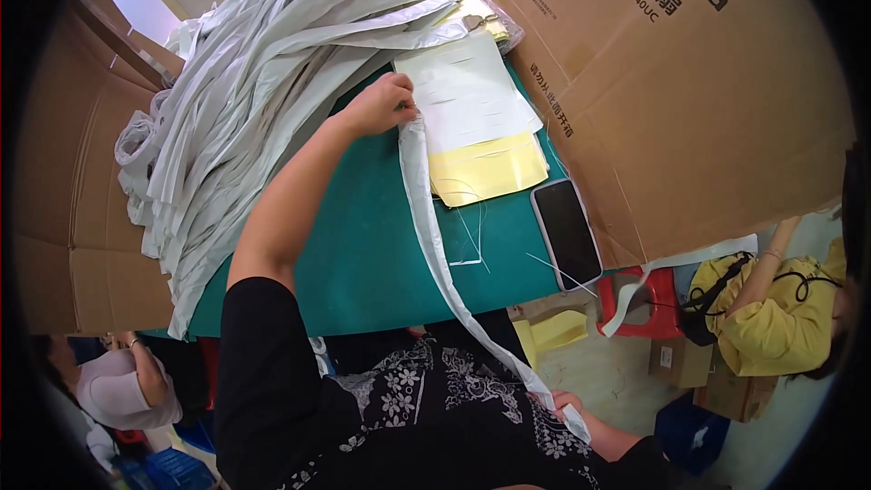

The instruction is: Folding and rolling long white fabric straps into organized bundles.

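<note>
My left hand (386, 104) pinches the far end of a long white strip (428, 209), which looks like thin fabric or plastic. From there the strip hangs in a curve over the table's near edge. Its near end is gripped in my right hand (570, 404), low at the right of my body. Just right of my left hand lies a stack of white sheets (472, 95) with thin short marks across them. A yellow sheet (490, 168) sticks out from under it. Beyond my left arm, a big heap of similar strips (263, 82) covers the table's left side.
The green table (363, 254) bears a phone (569, 234) and thin threads. Cardboard walls (689, 100) stand at right and left. A red stool (644, 299) and a person in yellow (771, 318) are at right. Another person (127, 386) sits at lower left.
</note>
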{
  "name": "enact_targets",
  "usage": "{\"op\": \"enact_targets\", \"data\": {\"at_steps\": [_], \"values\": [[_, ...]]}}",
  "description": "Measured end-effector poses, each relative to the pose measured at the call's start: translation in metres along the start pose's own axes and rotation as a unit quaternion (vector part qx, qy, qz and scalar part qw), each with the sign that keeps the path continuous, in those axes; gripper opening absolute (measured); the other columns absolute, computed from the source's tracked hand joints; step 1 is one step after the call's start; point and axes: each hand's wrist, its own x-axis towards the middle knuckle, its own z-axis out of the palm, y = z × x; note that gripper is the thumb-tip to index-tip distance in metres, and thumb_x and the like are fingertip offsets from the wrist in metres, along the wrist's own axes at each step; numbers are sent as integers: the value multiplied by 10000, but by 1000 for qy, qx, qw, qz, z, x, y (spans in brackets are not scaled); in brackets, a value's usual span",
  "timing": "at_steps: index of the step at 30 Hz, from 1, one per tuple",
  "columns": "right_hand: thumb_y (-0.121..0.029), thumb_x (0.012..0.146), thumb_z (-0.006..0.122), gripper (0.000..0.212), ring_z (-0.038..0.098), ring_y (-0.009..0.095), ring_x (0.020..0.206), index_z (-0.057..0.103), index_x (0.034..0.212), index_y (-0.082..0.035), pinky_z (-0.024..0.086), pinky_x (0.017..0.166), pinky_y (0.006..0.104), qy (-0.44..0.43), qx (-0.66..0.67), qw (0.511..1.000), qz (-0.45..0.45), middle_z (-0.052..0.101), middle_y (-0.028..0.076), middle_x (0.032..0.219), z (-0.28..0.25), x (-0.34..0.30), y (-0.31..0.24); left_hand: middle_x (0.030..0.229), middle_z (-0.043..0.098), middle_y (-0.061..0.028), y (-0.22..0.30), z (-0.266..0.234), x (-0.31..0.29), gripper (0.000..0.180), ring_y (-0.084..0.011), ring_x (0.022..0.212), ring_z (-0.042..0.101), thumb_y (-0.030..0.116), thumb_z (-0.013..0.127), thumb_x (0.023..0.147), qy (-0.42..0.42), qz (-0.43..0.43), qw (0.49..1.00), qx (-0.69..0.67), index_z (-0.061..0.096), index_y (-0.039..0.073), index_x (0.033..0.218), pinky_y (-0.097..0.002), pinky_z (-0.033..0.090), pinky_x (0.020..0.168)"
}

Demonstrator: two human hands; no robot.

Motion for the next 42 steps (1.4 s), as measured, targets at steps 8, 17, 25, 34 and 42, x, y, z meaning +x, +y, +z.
{"op": "enact_targets", "data": {"at_steps": [8, 17, 25, 34, 42], "values": [[44, 751, 441, 508, 516, 130, 562, 394, 1257, 48, 445, 463, 232, -58, 33, 998, 10, 578, 123, 991, 47, 0, -5, 1000, 563, -137, 13, 17, 2, 99, -298, 938, 540, 93, 510, 811, -50, 126, 985, 105, 524, -4, 829, -367, 447, 813], [44, 775, 445, 478, 530, 133, 630, 417, 1251, 7, 477, 543, 250, -49, 4, 998, 26, 576, 120, 1025, 45, 3, -7, 821, 623, -125, 31, 2, 20, 136, -298, 764, 592, 113, 561, 805, -90, -87, 992, 1, 567, -5, 872, -366, 469, 687], [60, 773, 445, 478, 528, 136, 649, 418, 1246, 3, 506, 586, 271, -42, 4, 999, 7, 574, 128, 1053, 42, 0, -7, 834, 624, -126, 9, 29, 15, 80, -275, 782, 590, 69, 640, 718, -28, -35, 999, 16, 635, 1, 759, -337, 472, 720], [74, 758, 454, 472, 534, 153, 651, 430, 1225, 10, 516, 592, 287, -30, -28, 999, -1, 580, 135, 1031, 34, 3, -11, 823, 596, -154, 23, 24, 19, 60, -308, 806, 578, 27, 582, 684, -73, -44, 995, 53, 591, 23, 744, -360, 471, 705], [51, 773, 471, 492, 628, 180, 654, 393, 1258, 61, 535, 569, 281, 86, -142, 986, 16, 585, 120, 892, 8, -11, 9, 937, 574, -158, -8, 44, 28, 139, -328, 908, 544, 109, 505, 778, 43, -121, 983, 128, 591, 29, 853, -395, 456, 780]]}}
